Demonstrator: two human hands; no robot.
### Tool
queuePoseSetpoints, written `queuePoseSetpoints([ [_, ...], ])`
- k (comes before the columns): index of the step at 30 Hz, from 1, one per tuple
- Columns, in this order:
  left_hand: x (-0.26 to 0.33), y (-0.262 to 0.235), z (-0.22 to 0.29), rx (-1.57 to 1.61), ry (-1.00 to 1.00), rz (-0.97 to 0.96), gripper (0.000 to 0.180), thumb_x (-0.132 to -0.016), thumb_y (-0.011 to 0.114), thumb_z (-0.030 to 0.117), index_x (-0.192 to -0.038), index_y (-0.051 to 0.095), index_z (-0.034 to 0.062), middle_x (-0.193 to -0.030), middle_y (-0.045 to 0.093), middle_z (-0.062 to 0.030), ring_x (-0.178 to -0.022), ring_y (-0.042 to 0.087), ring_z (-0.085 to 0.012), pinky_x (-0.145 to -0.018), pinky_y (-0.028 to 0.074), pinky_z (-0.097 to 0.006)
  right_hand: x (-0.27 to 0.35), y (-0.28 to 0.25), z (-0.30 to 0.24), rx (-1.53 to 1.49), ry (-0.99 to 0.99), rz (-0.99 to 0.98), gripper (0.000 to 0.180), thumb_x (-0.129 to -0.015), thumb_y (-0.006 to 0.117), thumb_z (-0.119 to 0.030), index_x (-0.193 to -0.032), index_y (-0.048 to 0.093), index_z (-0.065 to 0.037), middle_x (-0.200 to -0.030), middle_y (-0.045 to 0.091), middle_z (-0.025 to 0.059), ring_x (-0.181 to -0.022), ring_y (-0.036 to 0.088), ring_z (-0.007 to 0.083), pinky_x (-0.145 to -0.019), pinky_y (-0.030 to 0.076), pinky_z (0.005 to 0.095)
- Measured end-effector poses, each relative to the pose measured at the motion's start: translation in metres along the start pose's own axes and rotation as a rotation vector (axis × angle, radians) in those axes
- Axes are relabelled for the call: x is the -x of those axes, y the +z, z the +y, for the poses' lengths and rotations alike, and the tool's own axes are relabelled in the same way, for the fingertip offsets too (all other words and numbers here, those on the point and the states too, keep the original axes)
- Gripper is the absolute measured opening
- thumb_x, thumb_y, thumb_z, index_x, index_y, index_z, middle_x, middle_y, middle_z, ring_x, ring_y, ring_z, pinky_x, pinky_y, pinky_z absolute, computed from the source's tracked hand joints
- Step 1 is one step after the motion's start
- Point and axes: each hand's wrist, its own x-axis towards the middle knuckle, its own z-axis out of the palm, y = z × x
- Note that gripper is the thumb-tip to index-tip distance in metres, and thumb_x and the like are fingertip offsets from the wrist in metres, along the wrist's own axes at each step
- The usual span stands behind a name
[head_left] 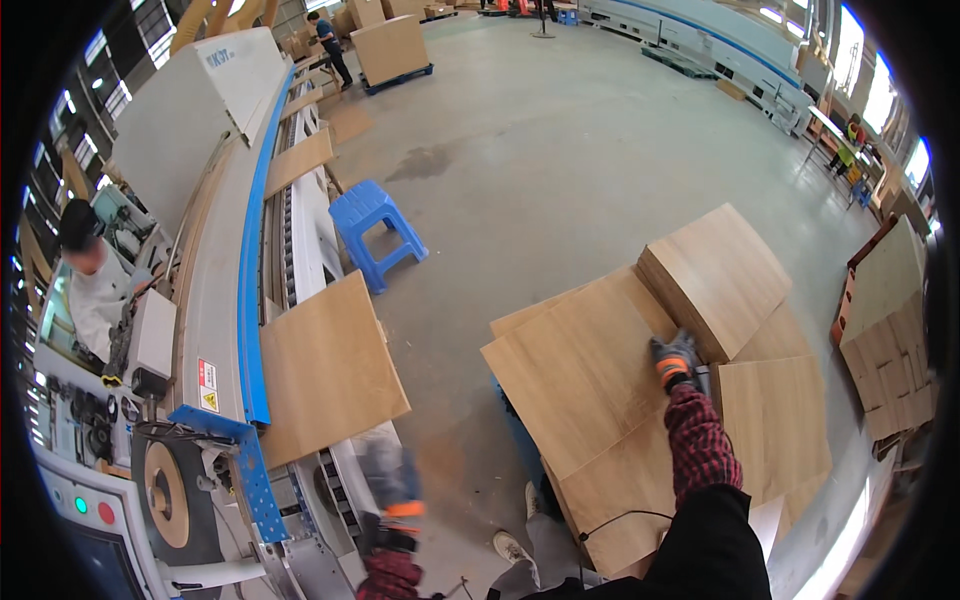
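Note:
My right hand (675, 358), in a dark grey glove with an orange band, grips the right edge of a wood-grain panel (575, 370). That panel lies on a stack at my right, and its fingers are partly hidden at the edge. My left hand (390, 472), also gloved, is smeared by motion beside the machine. Close to it, another wood-grain panel (325, 365) lies on the machine's roller track and juts out toward the aisle. Whether the left fingers are open or closed does not show.
A taller pile of panels (720, 275) stands beyond my right hand. A blue plastic stool (378, 230) is next to the long machine (215, 270). One person (95, 290) works behind the machine, and another person (330, 48) stands at its far end. More stacked boards (885, 330) stand far right.

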Motion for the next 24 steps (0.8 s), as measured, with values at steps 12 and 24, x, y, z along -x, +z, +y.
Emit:
queuePoseSetpoints([
  [12,0.049,0.082,0.154,0.885,-1.019,-0.667,0.049,-0.077,0.063,0.041,-0.101,0.056,-0.0006,-0.089,0.061,-0.0135,-0.072,0.062,-0.0252,-0.055,0.05,-0.037,0.047,-0.053,-0.001,-0.027,-0.023,-0.245,0.073,-0.067,0.053,-0.064,-0.101,0.058,0.0,-0.112,0.053,0.0247,-0.108,0.048,0.0376,-0.09,0.038,0.0414],
  [24,0.128,-0.177,0.04,0.477,-1.083,-0.254,0.04,-0.077,0.062,0.041,-0.085,0.061,0.0022,-0.068,0.06,-0.0067,-0.066,0.059,-0.017,-0.059,0.043,-0.03,0.269,-0.021,-0.003,-0.302,-0.276,-0.677,0.067,-0.079,0.046,-0.062,-0.074,0.063,0.002,-0.066,0.06,0.0222,-0.066,0.059,0.0341,-0.059,0.04,0.0444],
])
